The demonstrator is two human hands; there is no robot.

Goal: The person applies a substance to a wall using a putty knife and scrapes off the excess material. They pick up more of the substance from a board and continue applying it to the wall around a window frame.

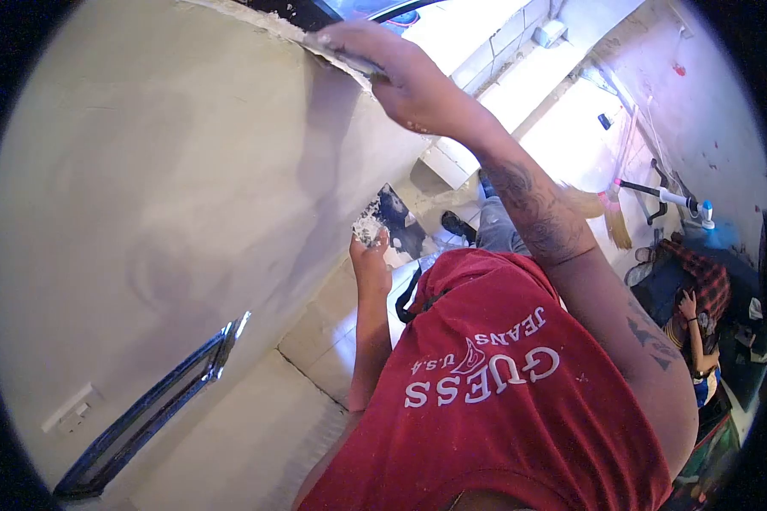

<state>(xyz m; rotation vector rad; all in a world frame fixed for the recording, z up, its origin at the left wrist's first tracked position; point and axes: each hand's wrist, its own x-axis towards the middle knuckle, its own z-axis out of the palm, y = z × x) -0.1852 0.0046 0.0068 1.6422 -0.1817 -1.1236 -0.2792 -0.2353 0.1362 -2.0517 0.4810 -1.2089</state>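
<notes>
The right hand (400,78) has its grip clamped on a flat blade (352,65) at the edge of the wall (187,153), apparently smoothing it; the next stroke would call for a steady, even angle. Lower down, the left hand's (371,264) grip is closed on a dark board (395,208) bearing white paste (367,228). Its underside fingers are hidden, and the blade is partly covered and blurred.

The tank top (486,434) is solid red with white lettering (481,375), and the jeans (496,228) look faded blue-grey. Wall (170,170) is basically cream. The board (392,209) is dark, almost black, blotched with white paste (367,227). Shoe (458,226) is black, broom bristles (617,226) straw-yellow, and that cloth (707,277) is red-and-black plaid.
</notes>
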